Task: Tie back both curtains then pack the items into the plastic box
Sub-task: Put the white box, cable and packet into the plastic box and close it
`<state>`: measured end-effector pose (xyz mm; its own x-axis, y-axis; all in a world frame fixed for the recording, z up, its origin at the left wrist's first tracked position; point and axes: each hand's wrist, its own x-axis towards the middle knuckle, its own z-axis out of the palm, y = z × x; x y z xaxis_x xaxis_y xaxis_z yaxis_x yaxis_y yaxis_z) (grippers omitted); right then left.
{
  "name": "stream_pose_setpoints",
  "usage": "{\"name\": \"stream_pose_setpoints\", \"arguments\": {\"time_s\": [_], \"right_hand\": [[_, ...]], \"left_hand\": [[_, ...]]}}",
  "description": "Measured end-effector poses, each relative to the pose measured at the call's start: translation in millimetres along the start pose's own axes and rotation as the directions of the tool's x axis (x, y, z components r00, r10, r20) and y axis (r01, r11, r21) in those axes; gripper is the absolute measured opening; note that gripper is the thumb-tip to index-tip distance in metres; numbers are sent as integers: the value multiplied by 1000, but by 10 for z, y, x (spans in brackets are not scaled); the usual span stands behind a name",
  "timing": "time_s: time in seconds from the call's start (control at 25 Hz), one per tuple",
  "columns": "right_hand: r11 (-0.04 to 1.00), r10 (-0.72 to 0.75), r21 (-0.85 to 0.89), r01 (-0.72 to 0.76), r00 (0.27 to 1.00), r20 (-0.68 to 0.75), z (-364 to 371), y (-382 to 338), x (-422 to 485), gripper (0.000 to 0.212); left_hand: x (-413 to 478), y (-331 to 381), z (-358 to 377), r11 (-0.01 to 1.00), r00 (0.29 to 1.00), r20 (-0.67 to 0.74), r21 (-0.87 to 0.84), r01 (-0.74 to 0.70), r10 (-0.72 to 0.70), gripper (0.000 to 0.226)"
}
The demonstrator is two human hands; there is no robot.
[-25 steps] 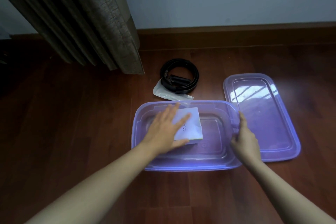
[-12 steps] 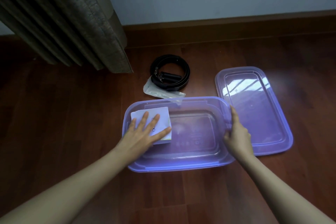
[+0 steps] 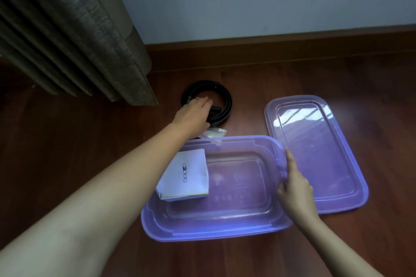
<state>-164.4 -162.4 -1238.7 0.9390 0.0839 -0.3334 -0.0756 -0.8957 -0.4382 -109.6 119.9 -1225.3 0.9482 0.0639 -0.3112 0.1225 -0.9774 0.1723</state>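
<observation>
One mark can be read: dark print on the top face of the white box (image 3: 186,175), which lies in the left end of the purple plastic box (image 3: 202,229). It reads as "G2000", a looped G and a 2 followed by three rings, and the line runs lengthwise down the middle of the face. Faint raised marks are moulded into the floor of the plastic box near its front edge, too blurred to read. The lid (image 3: 315,153) carries no legible print.

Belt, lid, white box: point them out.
belt (image 3: 225,102): head view, right side of the coil.
lid (image 3: 315,153): head view, flat middle panel.
white box (image 3: 186,173): head view, printed top face.
</observation>
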Motion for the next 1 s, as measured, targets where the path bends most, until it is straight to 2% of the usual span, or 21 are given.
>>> {"name": "stream_pose_setpoints", "arguments": {"time_s": [0.08, 0.28, 0.36, 0.48, 0.56, 0.68, 0.8, 0.92, 1.0], "right_hand": [[1000, 6, 4, -6, 1000, -2, 6, 16, 12, 88], [1000, 0, 18, 0, 1000, -7, -18, -13, -15, 87], [1000, -13, 25, 14, 1000, -14, -26, -21, -16, 87], [1000, -7, 22, 7, 1000, -16, -34, -32, -23, 87], [1000, 6, 25, -6, 1000, -5, -32, -33, -30, 88], [999, 12, 32, -12, 1000, -1, -20, -29, -24, 87], [999, 15, 46, -15, 1000, -3, -7, -17, -14, 86], [998, -3, 65, 3, 1000, -3, -14, -21, -12, 85], [994, -24, 102, 25, 1000, -7, -27, -21, -18, 73]], "left_hand": [[128, -53, 85, 992, 992, 91, 100, 82, -91, 71], [122, -117, 218, 977, 978, 34, 68, 203, -205, 35], [143, -131, 237, 978, 976, 67, 30, 204, -206, 25], [179, -159, 268, 982, 982, 82, 103, 160, -169, 26], [183, -154, 233, 985, 986, 57, 78, 151, -156, 28], [110, -183, 149, 989, 987, -55, -11, 150, -151, 27], [-56, -215, 72, 993, 967, -245, -108, 51, -76, 22], [-333, -130, -69, 975, 887, -459, -174, -138, 43, 23], [-595, -38, -164, 956, 807, -575, -137, -258, 135, 22]]}}
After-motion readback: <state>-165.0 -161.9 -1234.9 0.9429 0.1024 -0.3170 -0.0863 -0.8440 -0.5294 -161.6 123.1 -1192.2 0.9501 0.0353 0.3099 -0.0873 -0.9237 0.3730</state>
